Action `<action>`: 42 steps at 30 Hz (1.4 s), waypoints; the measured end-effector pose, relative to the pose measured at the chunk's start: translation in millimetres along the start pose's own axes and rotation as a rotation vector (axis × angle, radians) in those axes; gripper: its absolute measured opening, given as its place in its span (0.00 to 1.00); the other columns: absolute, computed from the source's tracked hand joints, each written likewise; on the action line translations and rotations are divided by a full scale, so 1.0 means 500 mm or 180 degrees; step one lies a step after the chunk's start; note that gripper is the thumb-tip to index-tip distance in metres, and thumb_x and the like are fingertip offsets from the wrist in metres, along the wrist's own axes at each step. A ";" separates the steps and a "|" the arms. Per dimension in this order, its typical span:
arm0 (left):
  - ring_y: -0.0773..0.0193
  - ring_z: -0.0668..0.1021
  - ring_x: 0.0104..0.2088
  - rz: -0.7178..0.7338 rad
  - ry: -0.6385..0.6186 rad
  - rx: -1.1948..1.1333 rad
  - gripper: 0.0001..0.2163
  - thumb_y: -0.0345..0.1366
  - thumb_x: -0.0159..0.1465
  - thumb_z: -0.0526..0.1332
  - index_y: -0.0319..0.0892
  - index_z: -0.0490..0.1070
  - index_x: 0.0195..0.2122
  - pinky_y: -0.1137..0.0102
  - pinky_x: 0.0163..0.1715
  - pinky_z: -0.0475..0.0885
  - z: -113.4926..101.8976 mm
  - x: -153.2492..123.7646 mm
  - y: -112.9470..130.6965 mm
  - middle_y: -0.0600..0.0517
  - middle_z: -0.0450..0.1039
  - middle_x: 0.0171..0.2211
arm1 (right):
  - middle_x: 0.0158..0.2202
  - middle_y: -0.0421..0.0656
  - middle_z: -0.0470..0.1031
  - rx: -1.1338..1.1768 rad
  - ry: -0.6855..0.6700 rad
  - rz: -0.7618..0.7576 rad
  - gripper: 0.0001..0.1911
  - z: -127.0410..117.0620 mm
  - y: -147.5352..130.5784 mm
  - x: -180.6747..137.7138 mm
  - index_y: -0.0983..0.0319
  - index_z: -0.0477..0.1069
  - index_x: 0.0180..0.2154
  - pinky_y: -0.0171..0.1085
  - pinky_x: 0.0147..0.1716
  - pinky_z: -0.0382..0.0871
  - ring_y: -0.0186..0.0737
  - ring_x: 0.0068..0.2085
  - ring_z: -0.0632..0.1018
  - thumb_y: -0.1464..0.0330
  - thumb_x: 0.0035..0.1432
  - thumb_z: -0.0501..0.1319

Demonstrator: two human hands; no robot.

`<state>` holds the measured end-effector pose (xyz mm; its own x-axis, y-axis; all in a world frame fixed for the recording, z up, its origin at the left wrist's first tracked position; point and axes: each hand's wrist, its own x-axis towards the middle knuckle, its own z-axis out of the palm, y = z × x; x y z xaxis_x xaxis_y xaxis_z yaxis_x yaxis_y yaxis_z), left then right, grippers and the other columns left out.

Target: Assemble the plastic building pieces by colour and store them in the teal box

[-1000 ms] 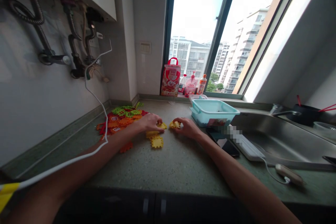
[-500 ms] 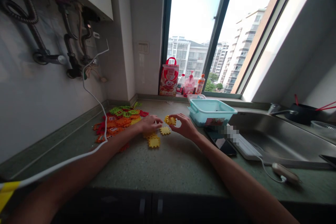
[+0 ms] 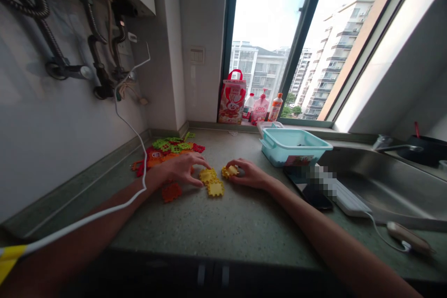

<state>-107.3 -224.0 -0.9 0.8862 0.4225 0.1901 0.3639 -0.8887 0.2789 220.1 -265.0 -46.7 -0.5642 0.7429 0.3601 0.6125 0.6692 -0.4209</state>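
Note:
Yellow toothed plastic tiles [image 3: 211, 182] lie in a small cluster on the speckled green counter [image 3: 230, 223]. My left hand [image 3: 181, 170] rests flat with fingers spread, its fingertips touching the left edge of the cluster. My right hand [image 3: 246, 173] is curled round another yellow tile [image 3: 230, 171], pinching it down near the counter just right of the cluster. Behind my left hand lies a heap of orange, red and green tiles [image 3: 164, 151], and one orange tile [image 3: 171, 191] sits beside my left wrist.
A teal plastic basin [image 3: 295, 146] stands right of my hands, with a dark phone [image 3: 314, 194] and a white charger with cable [image 3: 347, 199] in front of it. A steel sink [image 3: 384, 186] fills the right. A white cable [image 3: 129, 125] hangs from the wall over my left arm. Bottles and a red bag [image 3: 232, 102] line the window sill.
My right hand has lowered its yellow tile from in front of the left fingers down to the counter. My left hand has opened and drawn back to the cluster's left edge.

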 end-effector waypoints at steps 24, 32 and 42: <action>0.57 0.79 0.54 -0.0097 0.0258 0.0505 0.16 0.47 0.70 0.62 0.49 0.80 0.54 0.65 0.58 0.69 0.047 0.020 -0.030 0.49 0.78 0.55 | 0.52 0.48 0.79 -0.0471 0.0125 0.0129 0.20 -0.028 0.021 -0.019 0.56 0.75 0.54 0.43 0.53 0.70 0.46 0.49 0.80 0.55 0.63 0.67; 0.52 0.81 0.51 -0.0366 0.0502 0.0631 0.25 0.50 0.61 0.70 0.46 0.76 0.58 0.60 0.58 0.69 0.040 0.019 -0.028 0.48 0.82 0.50 | 0.50 0.49 0.81 -0.0588 0.0314 0.0155 0.22 -0.038 0.027 -0.023 0.58 0.75 0.56 0.46 0.51 0.73 0.49 0.49 0.81 0.56 0.63 0.66; 0.51 0.81 0.49 -0.0584 0.0915 0.0519 0.22 0.52 0.64 0.67 0.45 0.77 0.54 0.58 0.54 0.71 0.036 0.024 -0.021 0.48 0.83 0.46 | 0.47 0.46 0.83 -0.0644 0.0420 -0.0069 0.12 -0.027 0.040 -0.018 0.57 0.79 0.49 0.46 0.53 0.73 0.47 0.48 0.82 0.64 0.63 0.67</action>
<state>-95.3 -212.9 -18.6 0.6939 0.5893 0.4138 0.5704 -0.8006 0.1835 244.8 -257.9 -47.0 -0.5093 0.7153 0.4786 0.7070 0.6648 -0.2413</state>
